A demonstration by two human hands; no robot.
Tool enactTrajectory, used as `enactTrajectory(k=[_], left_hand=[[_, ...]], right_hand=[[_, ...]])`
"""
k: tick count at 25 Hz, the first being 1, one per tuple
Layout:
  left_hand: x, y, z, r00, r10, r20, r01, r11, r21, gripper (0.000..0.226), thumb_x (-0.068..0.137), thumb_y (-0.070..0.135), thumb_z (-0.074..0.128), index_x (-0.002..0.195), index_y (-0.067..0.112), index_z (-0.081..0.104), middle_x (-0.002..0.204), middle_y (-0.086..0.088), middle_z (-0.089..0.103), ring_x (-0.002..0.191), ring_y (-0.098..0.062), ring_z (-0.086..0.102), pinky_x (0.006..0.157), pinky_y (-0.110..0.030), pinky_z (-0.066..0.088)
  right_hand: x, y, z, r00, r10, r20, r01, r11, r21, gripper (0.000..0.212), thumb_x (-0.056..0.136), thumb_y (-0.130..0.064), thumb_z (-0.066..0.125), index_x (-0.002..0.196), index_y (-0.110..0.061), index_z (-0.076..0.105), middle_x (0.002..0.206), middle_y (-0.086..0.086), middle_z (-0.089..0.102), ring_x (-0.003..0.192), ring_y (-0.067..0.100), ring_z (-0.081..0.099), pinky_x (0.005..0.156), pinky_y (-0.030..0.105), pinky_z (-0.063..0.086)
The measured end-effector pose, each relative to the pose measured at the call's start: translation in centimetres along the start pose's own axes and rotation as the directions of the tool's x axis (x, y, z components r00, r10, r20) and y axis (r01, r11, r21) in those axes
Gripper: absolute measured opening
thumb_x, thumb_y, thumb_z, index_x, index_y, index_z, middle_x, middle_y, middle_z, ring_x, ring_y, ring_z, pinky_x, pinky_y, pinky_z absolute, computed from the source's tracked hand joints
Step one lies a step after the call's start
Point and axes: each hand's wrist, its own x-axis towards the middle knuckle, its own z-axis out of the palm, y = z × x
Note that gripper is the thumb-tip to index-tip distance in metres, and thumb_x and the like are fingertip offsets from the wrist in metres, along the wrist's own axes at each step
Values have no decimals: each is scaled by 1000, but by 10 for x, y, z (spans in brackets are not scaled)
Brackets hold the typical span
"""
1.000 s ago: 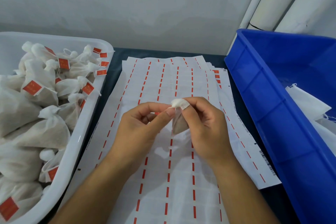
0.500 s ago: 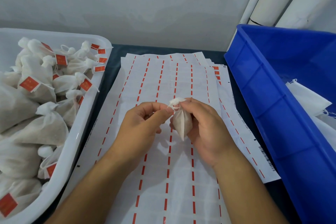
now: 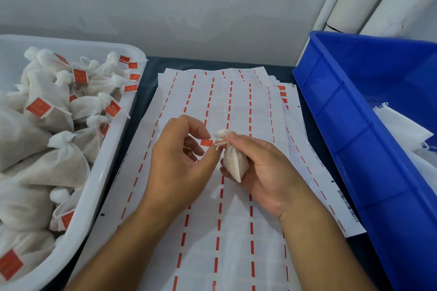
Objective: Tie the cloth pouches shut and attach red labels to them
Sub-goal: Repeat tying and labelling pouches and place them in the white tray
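My right hand (image 3: 267, 172) grips a small filled white cloth pouch (image 3: 234, 163), neck up and gathered by a white string, over the label sheets. My left hand (image 3: 175, 160) is just left of it, fingers curled. Its thumb and fingers hold a red label (image 3: 206, 142) at the end of the pouch's string. The index finger arches above the label.
Sheets of label backing (image 3: 224, 243) with red dashes cover the dark table in the middle. At the left, a white tub (image 3: 94, 196) holds several tied pouches with red labels (image 3: 59, 163). At the right, a blue bin (image 3: 354, 137) holds flat white pouches (image 3: 402, 130). A wall stands behind.
The pouch has swung from hanging under my fingers to lying in my right palm. My left index finger has lifted, and the red label now shows beside the string.
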Motion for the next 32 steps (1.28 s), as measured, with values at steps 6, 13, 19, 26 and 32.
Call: enactTrajectory(k=[6, 13, 19, 26, 32], left_hand=[[-1, -3, -1, 991, 111, 70, -113, 993, 32, 20, 87, 32, 79, 102, 41, 68, 94, 25, 63, 89, -6, 62, 63, -12, 52], [0, 0, 1, 994, 109, -6, -109, 994, 16, 15, 87, 48, 66, 95, 37, 71, 86, 25, 65, 86, -3, 63, 64, -10, 50], [2, -2, 1, 999, 12, -42, -14, 999, -50, 22, 90, 51, 59, 91, 32, 70, 81, 18, 65, 80, -10, 64, 63, -17, 52], [7, -3, -3, 981, -142, -135, 114, 974, -198, 24, 92, 52, 57, 88, 30, 67, 82, 16, 67, 79, -8, 64, 62, -12, 52], [12, -4, -10, 946, -153, -284, 93, 972, -214, 20, 95, 50, 56, 87, 34, 64, 85, 21, 67, 82, -1, 65, 66, -10, 52]], right_hand=[[-1, -4, 1, 999, 15, -36, -14, 1000, 22, 25, 98, -36, 63, 112, -26, 80, 118, 5, 75, 105, 16, 64, 87, 32, 56], [1, -2, 2, 998, -26, -61, 22, 998, -60, 33, 82, -54, 71, 106, -33, 82, 117, -7, 76, 122, 17, 63, 105, 41, 53], [-1, 2, 1, 997, -68, -37, 62, 988, -140, 29, 87, -52, 74, 102, -28, 80, 93, -7, 74, 93, 14, 66, 97, 41, 58], [-3, -3, 1, 992, -112, 52, 114, 992, -44, 41, 67, -47, 90, 103, -31, 77, 97, -2, 71, 91, 12, 71, 87, 30, 56], [-6, -4, -1, 985, -157, 76, 167, 973, -156, 51, 62, -52, 91, 108, -35, 77, 102, -11, 71, 91, 9, 69, 81, 27, 56]])
